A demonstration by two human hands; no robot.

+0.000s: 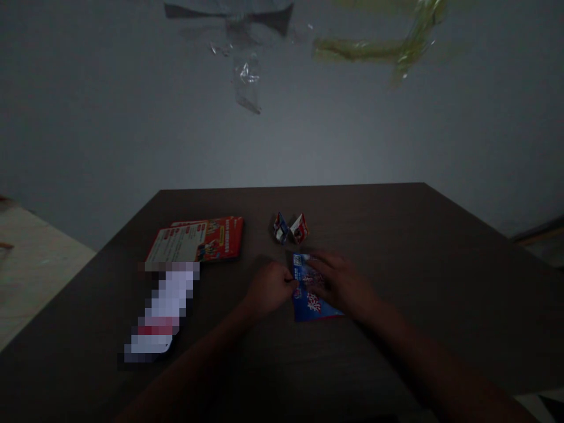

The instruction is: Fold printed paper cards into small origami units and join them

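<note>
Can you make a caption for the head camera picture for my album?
Left hand at the edge of a blue sheet, right hand over it, folded paper just beyond.

Head-worn view; forward, down over table (pixel 423 252)

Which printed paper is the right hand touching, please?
It's the blue paper sheet with white lettering, partly under the right hand; the small folded papers beyond it and the red-and-white printed stack at left lie untouched.
</note>
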